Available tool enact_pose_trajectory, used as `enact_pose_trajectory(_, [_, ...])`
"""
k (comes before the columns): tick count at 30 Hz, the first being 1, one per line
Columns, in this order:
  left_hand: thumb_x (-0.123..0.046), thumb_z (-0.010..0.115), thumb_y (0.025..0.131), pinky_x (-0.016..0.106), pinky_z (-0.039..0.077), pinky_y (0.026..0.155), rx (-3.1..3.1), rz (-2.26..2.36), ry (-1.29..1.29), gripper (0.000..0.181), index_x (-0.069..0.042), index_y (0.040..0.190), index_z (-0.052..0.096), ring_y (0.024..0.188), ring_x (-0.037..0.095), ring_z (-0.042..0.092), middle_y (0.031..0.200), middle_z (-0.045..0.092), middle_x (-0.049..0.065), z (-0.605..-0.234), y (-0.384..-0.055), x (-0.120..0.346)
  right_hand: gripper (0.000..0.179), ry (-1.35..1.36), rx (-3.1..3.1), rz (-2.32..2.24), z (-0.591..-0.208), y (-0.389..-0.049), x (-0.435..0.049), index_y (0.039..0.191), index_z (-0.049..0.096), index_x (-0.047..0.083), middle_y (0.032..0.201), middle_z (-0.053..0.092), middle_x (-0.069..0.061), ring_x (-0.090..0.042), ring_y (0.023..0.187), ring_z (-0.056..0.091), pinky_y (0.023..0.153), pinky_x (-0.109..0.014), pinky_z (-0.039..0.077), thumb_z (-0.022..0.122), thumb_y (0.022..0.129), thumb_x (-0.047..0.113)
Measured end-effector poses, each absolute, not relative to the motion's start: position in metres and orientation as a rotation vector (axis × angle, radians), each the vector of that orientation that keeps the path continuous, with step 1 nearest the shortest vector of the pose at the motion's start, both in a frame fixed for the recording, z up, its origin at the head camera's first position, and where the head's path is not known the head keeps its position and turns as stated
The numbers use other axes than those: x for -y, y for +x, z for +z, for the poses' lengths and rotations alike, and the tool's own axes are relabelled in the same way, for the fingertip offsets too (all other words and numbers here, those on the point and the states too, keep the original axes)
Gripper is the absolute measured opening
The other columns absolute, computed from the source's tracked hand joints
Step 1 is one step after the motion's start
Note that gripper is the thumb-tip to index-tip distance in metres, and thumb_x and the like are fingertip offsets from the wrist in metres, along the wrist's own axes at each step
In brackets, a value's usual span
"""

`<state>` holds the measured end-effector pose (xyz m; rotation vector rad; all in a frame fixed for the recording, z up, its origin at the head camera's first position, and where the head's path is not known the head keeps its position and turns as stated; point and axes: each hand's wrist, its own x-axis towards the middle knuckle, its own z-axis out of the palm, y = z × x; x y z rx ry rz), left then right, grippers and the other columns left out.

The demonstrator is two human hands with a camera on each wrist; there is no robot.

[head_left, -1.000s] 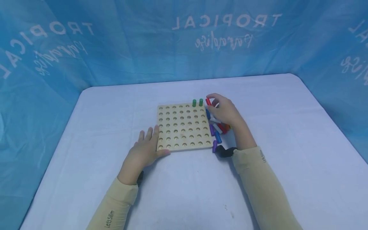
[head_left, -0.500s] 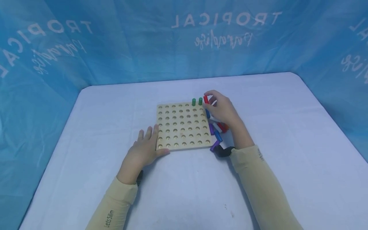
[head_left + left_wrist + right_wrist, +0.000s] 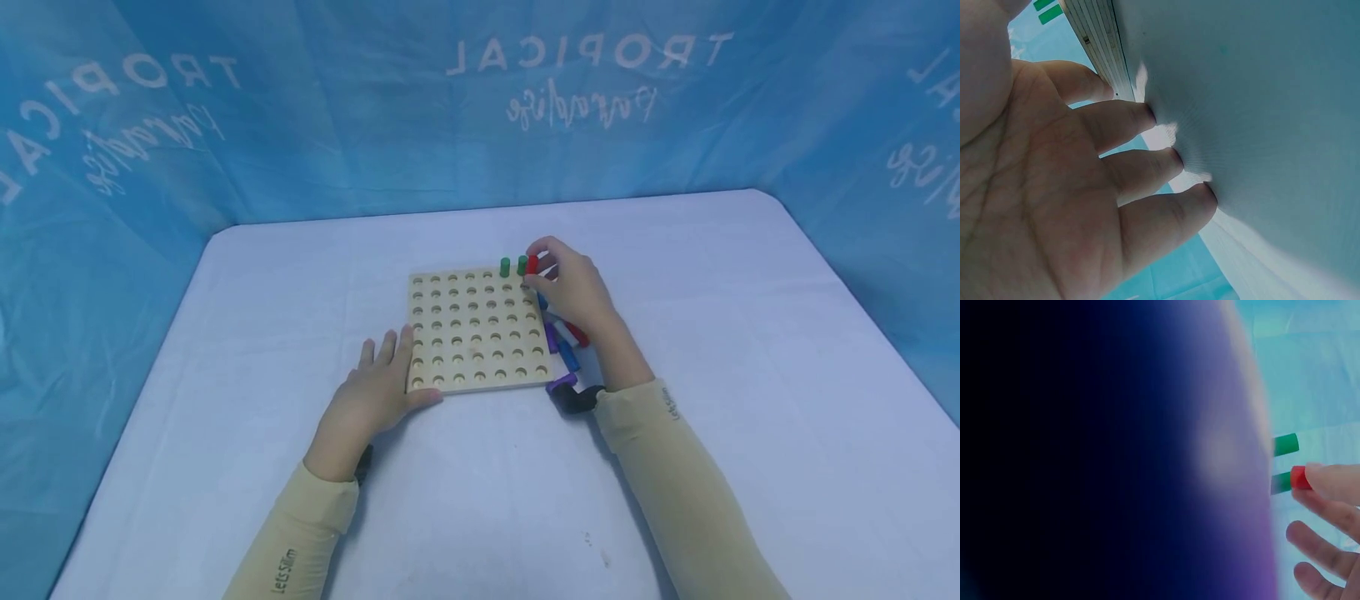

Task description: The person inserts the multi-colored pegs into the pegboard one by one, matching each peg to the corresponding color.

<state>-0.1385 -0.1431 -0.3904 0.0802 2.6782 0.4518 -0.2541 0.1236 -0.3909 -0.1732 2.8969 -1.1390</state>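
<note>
A pale wooden pegboard (image 3: 480, 329) with rows of round holes lies flat on the table. Two green pegs (image 3: 505, 267) stand upright in its far edge row, near the right corner. Between thumb and fingers my right hand (image 3: 577, 287) pinches a red peg (image 3: 532, 264), held upright just beside the nearer green peg. The right wrist view also catches the red peg (image 3: 1299, 477) at the thumb tip. My left hand (image 3: 375, 392) rests along the board's left edge, fingers straight, thumb at the near left corner; in the left wrist view its fingertips touch the cloth.
Loose pegs lie along the board's right side, partly under my right forearm: a blue peg (image 3: 569, 357), a white peg (image 3: 566, 333), a purple peg (image 3: 551, 337) and a red one (image 3: 577, 334). A white cloth (image 3: 450, 500) covers the table; blue curtains (image 3: 390, 108) hang behind.
My right hand has carried the red peg left, from outside the board to its far right corner by the green pegs. A purple peg near the wrist has turned. The left hand stays put.
</note>
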Motion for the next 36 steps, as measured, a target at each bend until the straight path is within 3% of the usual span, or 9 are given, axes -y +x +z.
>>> enact_pose_trajectory(14, [-0.055, 0.063, 0.091, 0.068, 0.018, 0.118, -2.675, 0.463, 0.081, 0.103, -0.008, 0.160, 0.003, 0.151, 0.049, 0.001, 0.165, 0.007, 0.023, -0.3877, -0.1394, 0.1416, 0.029, -0.163, -2.961, -0.934, -0.3917, -0.2530, -0.1217, 0.121, 0.062, 0.021, 0.118, 0.070, -0.004, -0.024, 0.098, 0.065, 0.080, -0.041, 0.052, 0.070, 0.093, 0.022])
enact_pose_trajectory(30, [-0.056, 0.063, 0.090, 0.068, 0.017, 0.118, -2.673, 0.474, 0.070, 0.104, -0.009, 0.160, 0.002, 0.151, 0.049, -0.001, 0.165, 0.005, 0.023, -0.3931, -0.1378, 0.1439, 0.026, -0.179, -2.931, -0.932, -0.3921, -0.2478, -0.1174, 0.120, 0.066, 0.020, 0.119, 0.070, -0.001, -0.023, 0.099, 0.065, 0.083, -0.041, 0.053, 0.069, 0.094, 0.024])
enact_pose_trajectory(36, [-0.055, 0.062, 0.091, 0.068, 0.017, 0.118, -2.666, 0.487, 0.079, 0.103, -0.008, 0.160, 0.002, 0.151, 0.049, -0.002, 0.165, 0.004, 0.023, -0.3898, -0.1370, 0.1440, 0.034, -0.182, -2.914, -0.939, -0.3873, -0.2488, -0.1244, 0.130, 0.064, 0.023, 0.130, 0.066, 0.000, -0.027, 0.122, 0.058, 0.099, -0.050, 0.049, 0.061, 0.098, 0.034])
